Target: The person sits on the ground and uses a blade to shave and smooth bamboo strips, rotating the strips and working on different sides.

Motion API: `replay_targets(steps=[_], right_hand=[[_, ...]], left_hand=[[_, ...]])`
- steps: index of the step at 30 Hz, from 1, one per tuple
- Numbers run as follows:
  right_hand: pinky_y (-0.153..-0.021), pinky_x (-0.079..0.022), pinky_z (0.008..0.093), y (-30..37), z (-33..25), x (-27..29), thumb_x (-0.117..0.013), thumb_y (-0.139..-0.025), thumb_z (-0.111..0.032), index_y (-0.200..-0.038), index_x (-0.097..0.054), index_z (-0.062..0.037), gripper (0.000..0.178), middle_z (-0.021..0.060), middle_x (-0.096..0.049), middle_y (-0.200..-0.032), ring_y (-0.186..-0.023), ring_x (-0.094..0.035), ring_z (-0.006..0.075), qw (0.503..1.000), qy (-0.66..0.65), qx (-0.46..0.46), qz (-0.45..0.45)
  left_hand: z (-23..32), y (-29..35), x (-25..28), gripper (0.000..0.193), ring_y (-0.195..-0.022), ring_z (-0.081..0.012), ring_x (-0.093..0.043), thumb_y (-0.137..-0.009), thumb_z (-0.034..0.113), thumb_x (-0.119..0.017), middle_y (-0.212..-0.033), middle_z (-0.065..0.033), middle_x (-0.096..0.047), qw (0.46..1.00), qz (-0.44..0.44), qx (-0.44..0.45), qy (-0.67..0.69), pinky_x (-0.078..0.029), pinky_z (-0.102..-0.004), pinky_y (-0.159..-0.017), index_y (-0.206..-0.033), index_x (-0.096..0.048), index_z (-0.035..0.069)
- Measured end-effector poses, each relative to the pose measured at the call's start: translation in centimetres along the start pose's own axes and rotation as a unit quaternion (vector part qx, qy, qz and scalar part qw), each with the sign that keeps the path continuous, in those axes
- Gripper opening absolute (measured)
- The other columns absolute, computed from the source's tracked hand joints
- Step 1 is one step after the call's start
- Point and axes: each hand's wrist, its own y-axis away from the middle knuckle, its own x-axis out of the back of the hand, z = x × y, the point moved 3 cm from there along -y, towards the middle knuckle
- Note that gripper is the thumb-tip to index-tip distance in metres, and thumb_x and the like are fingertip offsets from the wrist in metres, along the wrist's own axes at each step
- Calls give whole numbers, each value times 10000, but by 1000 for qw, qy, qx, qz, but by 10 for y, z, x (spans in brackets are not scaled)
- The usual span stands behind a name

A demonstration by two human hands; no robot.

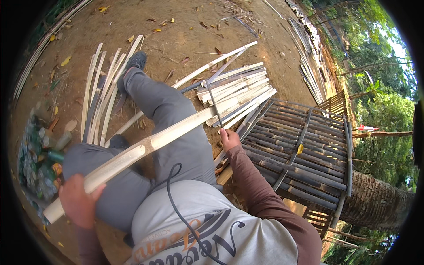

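Over bare earth (145,17), a bamboo strip (176,132), likely light and stiff, crosses the thighs (192,152), best held near the end the left hand (81,201) grips, the right hand (229,139) clasping a thin dark blade (213,100).

Soft daylight lights the brown ground (190,48), shadows faint; sky (398,47) glares almost white through foliage (375,112) at far right. The left hand (79,201) is motion-blurred. Fisheye distortion bends the outer view, and the corners fall black.
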Motion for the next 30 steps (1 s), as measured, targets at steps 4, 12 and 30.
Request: replay_targets(steps=[4, 12, 30], right_hand=[[-777, -521, 512, -27, 49, 5, -477, -1059, -615, -993, -747, 48, 719, 292, -696, -826, -868, -701, 472, 995, 14, -90, 36], [-971, -523, 508, -36, 36, 14, -484, -1045, -646, -1141, -765, 37, 744, 317, -734, -1072, -1099, -688, 487, 993, 54, -108, -10], [-427, -304, 343, -12, 44, 53, -514, -1006, -738, -801, -535, -143, 630, 3, -417, -552, -429, -375, 167, 779, -544, -307, -61]], left_hand=[[2, -6, 0, 653, -835, -354, -583, -795, 695, -714, -869, -126, -566, 1000, -3, -7, 17, -448, -472, -783, -906, -553, 72], [0, -1, -4, 636, -838, -359, -583, -785, 662, -749, -864, -133, -570, 1000, -3, -4, 23, -444, -474, -781, -902, -556, 68], [10, -18, 47, 452, -902, -348, -599, -709, 296, -897, -935, -121, -576, 995, -63, -17, 75, -452, -466, -760, -961, -599, 70]])
